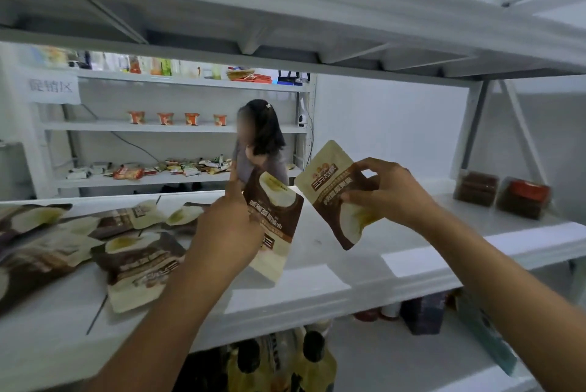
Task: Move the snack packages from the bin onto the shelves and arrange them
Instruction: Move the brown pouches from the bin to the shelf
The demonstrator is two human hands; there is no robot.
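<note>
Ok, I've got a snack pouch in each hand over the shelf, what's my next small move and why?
Probably set the upside-down pouch in the left hand down beside the laid pouches: bare shelf lies right below it, and the right hand holds a second pouch.

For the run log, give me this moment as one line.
left hand: holds left pouch | right hand: holds right pouch | shelf: other pouches lying at left
</note>
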